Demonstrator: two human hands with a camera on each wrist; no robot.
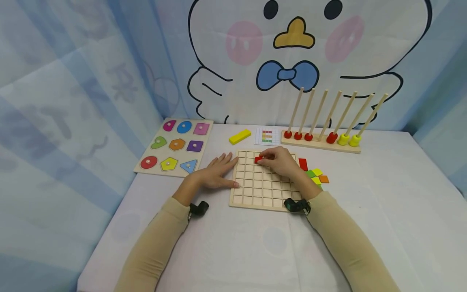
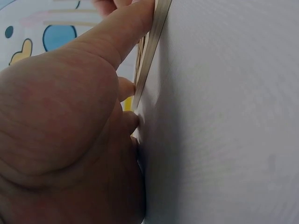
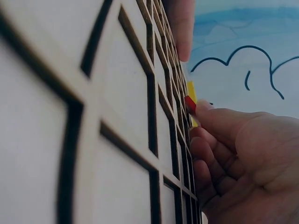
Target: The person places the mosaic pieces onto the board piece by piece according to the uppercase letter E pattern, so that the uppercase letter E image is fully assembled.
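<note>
A square wooden grid board (image 1: 257, 190) lies on the white table in the head view. My right hand (image 1: 281, 162) is over its upper part, pinching a red tile (image 1: 258, 159) between thumb and fingers at the second row of cells. In the right wrist view the red tile (image 3: 190, 104) tilts against the grid at the fingertips. My left hand (image 1: 216, 172) lies spread beside the board, its thumb and a fingertip at the left edge. From the left wrist, the thumb (image 2: 126, 32) presses along the wooden rim (image 2: 154, 44).
Right of the board lie a red tile (image 1: 303, 164) and several green, yellow and orange tiles (image 1: 324, 179). Behind it are a yellow block (image 1: 240, 136), a pattern card (image 1: 267, 136) and a peg rack (image 1: 321, 144) with red and yellow beads. A shape puzzle (image 1: 175, 148) stands left.
</note>
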